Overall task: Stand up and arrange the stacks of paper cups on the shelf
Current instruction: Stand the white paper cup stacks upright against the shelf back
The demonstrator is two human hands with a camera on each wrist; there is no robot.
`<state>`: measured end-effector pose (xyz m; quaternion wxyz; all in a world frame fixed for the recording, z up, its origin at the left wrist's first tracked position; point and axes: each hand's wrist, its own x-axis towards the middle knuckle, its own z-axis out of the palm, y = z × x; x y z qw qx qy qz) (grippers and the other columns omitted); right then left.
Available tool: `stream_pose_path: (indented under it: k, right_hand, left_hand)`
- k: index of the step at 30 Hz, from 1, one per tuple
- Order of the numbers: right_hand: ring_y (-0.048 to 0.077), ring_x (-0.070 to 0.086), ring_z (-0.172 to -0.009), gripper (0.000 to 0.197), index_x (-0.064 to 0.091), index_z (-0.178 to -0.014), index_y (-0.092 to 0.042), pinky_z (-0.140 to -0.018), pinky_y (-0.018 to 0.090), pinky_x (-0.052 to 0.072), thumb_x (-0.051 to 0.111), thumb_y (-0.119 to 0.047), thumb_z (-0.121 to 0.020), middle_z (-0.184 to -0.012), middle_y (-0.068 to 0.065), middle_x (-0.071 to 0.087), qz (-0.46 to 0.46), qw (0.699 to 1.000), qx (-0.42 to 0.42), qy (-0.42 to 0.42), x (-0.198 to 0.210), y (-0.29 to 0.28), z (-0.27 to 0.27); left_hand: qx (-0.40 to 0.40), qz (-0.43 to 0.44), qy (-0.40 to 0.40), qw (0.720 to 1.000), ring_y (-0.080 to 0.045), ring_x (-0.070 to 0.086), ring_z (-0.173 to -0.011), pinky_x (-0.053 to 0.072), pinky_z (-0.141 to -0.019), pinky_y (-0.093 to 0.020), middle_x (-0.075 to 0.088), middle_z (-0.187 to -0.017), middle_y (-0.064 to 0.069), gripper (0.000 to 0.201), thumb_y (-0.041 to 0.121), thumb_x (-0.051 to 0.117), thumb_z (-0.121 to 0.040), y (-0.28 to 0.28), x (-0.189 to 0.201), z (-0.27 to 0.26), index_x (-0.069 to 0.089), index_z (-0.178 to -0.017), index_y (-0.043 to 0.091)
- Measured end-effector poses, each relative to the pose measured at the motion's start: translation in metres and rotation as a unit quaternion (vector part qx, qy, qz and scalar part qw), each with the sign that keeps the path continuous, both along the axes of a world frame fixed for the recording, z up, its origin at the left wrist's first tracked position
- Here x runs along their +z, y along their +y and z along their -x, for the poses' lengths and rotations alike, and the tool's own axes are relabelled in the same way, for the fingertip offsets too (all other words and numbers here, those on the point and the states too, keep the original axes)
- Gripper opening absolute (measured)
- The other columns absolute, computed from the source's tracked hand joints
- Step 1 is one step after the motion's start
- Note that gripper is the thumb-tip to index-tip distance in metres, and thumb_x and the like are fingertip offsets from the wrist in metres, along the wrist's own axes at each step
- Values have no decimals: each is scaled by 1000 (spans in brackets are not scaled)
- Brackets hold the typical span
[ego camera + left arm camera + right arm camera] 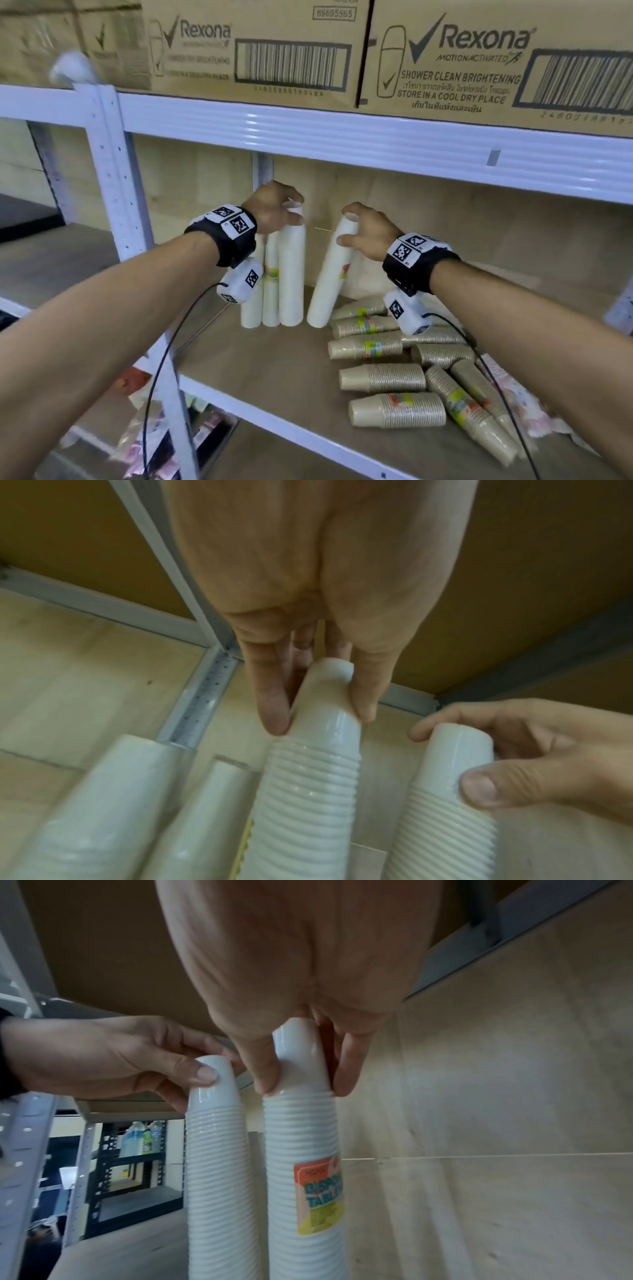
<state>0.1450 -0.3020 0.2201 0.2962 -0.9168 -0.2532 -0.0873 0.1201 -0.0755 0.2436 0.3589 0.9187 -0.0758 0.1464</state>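
Note:
Three tall white cup stacks stand upright at the back left of the wooden shelf (pixel 260 370). My left hand (pixel 279 209) grips the top of the rightmost one, the upright white stack (pixel 292 274), thumb and fingers pinching its top cup (pixel 329 696). My right hand (pixel 363 228) holds the top of a fourth white stack (pixel 330 274), which leans to the right with its base on the shelf; it carries an orange and yellow label (pixel 320 1194). In the right wrist view the two held stacks stand side by side, a small gap between them.
Several brown cup stacks (pixel 387 377) lie on their sides at the right of the shelf, below my right wrist. Rexona cartons (pixel 479 58) fill the shelf above. A white upright post (pixel 116 178) stands at the left. A lower shelf holds packaged goods (pixel 150 431).

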Motion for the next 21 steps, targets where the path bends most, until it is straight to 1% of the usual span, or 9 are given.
stream_pose_path:
  k: [2, 3, 4, 7, 10, 12, 14, 17, 21]
  right_hand:
    - [19, 55, -116, 55, 46, -134, -17, -91, 24, 42, 71, -20, -86, -142, 3, 51, -1, 1000, 19, 6, -4, 18, 0]
    - [18, 56, -111, 53, 47, -132, -17, -90, 25, 44, 71, -20, -86, -140, 4, 52, 0, 1000, 27, 5, -6, 27, 0]
    - [18, 56, -107, 51, 48, -131, -16, -88, 26, 44, 71, -20, -85, -138, 4, 53, 0, 999, 34, 4, -8, 35, 0]
    - [16, 53, -101, 52, 48, -131, -16, -84, 24, 42, 72, -19, -85, -134, 4, 54, 1, 999, 51, 12, -14, 58, -1]
    - [16, 53, -100, 53, 48, -131, -17, -81, 24, 42, 72, -20, -84, -132, 4, 55, 8, 998, 62, 19, -22, 79, -2]
    - [14, 53, -101, 54, 47, -133, -19, -81, 23, 41, 72, -22, -84, -136, 3, 54, 11, 997, 68, 27, -27, 89, -3]
    - [15, 53, -107, 57, 46, -136, -22, -82, 21, 39, 72, -22, -85, -141, 1, 51, 12, 997, 74, 34, -32, 98, -3]
    - [21, 54, -118, 60, 45, -137, -22, -83, 24, 40, 73, -23, -83, -141, 2, 51, 17, 996, 78, 33, -37, 112, -4]
    - [21, 56, -106, 55, 50, -128, -20, -78, 27, 41, 75, -24, -80, -129, 4, 57, 23, 996, 77, 27, -45, 127, -10]
  left_hand:
    - [14, -16, 9, 1000, -18, 57, -112, 43, -82, -23, 59, -129, -9, 42, 15, 76, -83, 12, -4, 6, 63, -122, 9]
    - [22, -24, 12, 999, -16, 56, -112, 44, -82, -23, 58, -131, -8, 43, 16, 76, -83, 18, -7, 9, 63, -124, 10]
    - [31, -32, 15, 999, -16, 55, -114, 44, -83, -24, 57, -133, -8, 44, 17, 76, -83, 25, -10, 10, 63, -124, 10]
    - [55, -55, 25, 997, -23, 55, -122, 45, -85, -25, 55, -136, -10, 44, 18, 77, -82, 41, -19, 15, 64, -124, 11]
    - [69, -59, 33, 995, -23, 55, -122, 42, -87, -24, 56, -136, -9, 42, 17, 77, -81, 53, -30, 20, 66, -121, 12]
    - [78, -62, 38, 994, -23, 56, -119, 43, -87, -24, 57, -134, -8, 42, 17, 77, -81, 61, -36, 21, 66, -121, 14]
    - [86, -60, 47, 993, -22, 57, -114, 44, -86, -25, 59, -131, -8, 43, 19, 78, -80, 67, -42, 22, 66, -121, 16]
    - [92, -58, 48, 993, -16, 54, -101, 44, -83, -26, 60, -126, -7, 42, 21, 78, -78, 74, -49, 22, 66, -119, 19]
    - [102, -50, 50, 992, -15, 53, -100, 42, -82, -25, 60, -126, -6, 45, 23, 78, -77, 78, -57, 20, 66, -120, 20]
